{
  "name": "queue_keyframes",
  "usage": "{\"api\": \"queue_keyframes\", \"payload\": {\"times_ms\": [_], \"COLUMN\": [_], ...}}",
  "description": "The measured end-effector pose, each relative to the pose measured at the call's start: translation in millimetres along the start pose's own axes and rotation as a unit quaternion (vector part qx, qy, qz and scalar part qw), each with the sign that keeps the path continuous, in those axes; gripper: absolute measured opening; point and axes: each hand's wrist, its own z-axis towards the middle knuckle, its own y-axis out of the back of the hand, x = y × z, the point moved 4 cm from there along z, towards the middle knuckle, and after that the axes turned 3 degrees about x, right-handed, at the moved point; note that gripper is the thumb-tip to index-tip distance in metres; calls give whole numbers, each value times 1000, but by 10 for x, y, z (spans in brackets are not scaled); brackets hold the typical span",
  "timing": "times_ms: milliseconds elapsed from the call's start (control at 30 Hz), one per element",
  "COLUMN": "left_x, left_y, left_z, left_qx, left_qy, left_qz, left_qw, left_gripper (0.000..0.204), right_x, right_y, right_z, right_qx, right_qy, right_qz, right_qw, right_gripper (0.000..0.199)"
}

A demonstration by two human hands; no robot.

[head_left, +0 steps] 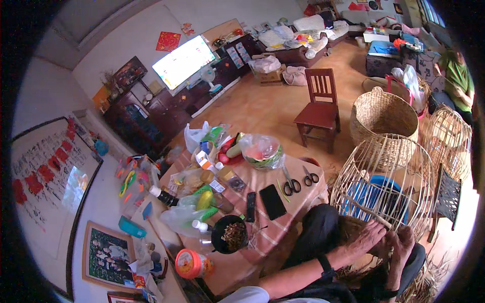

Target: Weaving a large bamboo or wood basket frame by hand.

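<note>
Head view. The person sits at the near right with an unfinished openwork basket frame (382,182) resting against the lap. The left hand (365,237) lies flat on the woven base of the frame, fingers spread and slightly curled, pressing on the strands rather than gripping them. The right hand (400,247) is curled about the base rim just to the right; its fingertips are hidden, so whether it grips a strand cannot be told.

Step in hand, by judgement: weaving at the base of the frame, with the upright ribs already standing. The next move probably calls for one hand to pin the weave while the other threads a strand between ribs.

Edges and room: the bench (298,202) stands close on the left, its near right corner just beside the knee, with two pairs of scissors (299,182) and a dark phone (273,201) near that edge (within reach of the left hand). A finished woven basket (384,116) stands behind the frame, another open frame (447,136) far right. Open floor lies farther off, around the wooden chair (319,106).
</note>
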Motion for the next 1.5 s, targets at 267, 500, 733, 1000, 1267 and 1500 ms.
{"api": "queue_keyframes", "payload": {"times_ms": [267, 500, 733, 1000, 1267, 1500], "left_x": [-17, -49, -68, -209, 111, 136], "left_y": [20, 84, -127, -290, -567, -470], "left_z": [-1, -20, 153, 223, 135, 240], "left_qx": [-7, 22, 190, 114, -67, -43], "left_qy": [3, -6, 130, 192, 130, 178], "left_qz": [-8, -29, -91, 8, -171, -167], "left_qw": [1000, 999, 969, 975, 974, 969], "left_gripper": [49, 54, 33, 31, 14, 23], "right_x": [-164, -228, 591, -235, -225, -122], "right_y": [351, 358, -93, 469, 350, 278], "right_z": [-59, -358, -91, -426, -229, -240], "right_qx": [-16, -26, 106, -31, -66, -107], "right_qy": [-24, -154, -39, -110, 13, -24], "right_qz": [-98, 169, -323, -2, -120, -214], "right_qw": [995, 973, 940, 993, 991, 971], "right_gripper": [27, 20, 18, 17, 16, 26]}}
